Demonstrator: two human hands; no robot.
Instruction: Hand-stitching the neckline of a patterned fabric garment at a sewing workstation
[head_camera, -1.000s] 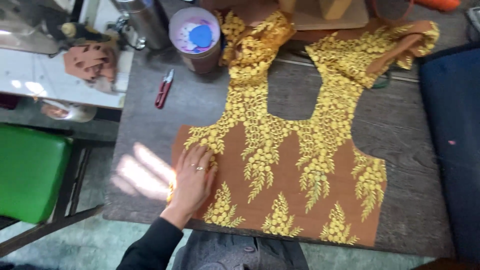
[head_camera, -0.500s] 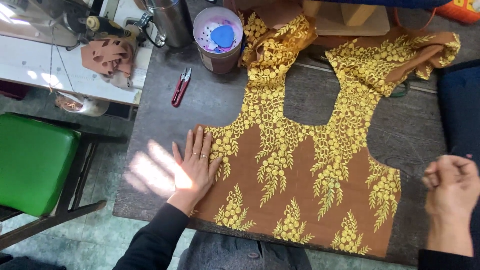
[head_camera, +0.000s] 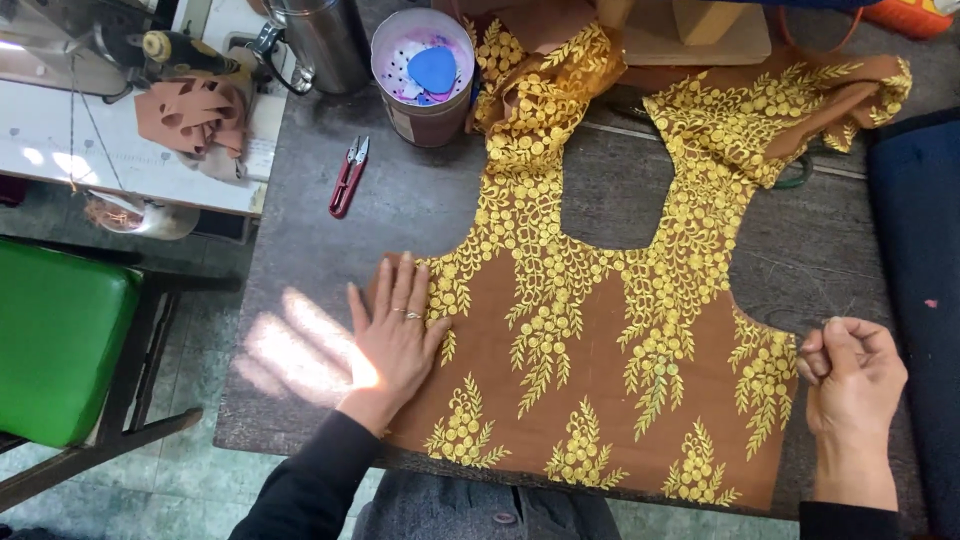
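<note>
**Brown embroidered cloth spread on the table, one hand flat on it, the other pinched beside it**

From the head camera: a brown fabric piece (head_camera: 600, 330) with yellow leaf-and-dot embroidery lies flat on a dark grey work table (head_camera: 420, 210). Its wide lower part sits at the near edge of the table, and two strips run away to the far side around a scooped neck opening, ending in bunched folds.

The left hand (head_camera: 395, 335) lies palm down with its fingers spread wide, resting on the left edge of the fabric, partly on cloth and partly on the bare table, with a patch of sunlight just to its left. A ring shows on one finger. It grips nothing.

The right hand (head_camera: 850, 385) hovers at the near right, just beside the right edge of the fabric, with fingers curled in and thumb and fingertips pinched together. Whether something thin is held between them I cannot tell.

Farther off on the left, a pair of red thread snips (head_camera: 348, 178) lies on the table, well apart from the left hand. Beyond it stand a round tub (head_camera: 425, 85) holding a blue chalk piece and a metal flask (head_camera: 320, 40). A green stool (head_camera: 60, 340) stands left of the table, and a sewing machine table (head_camera: 90, 150) lies at the far left
</note>
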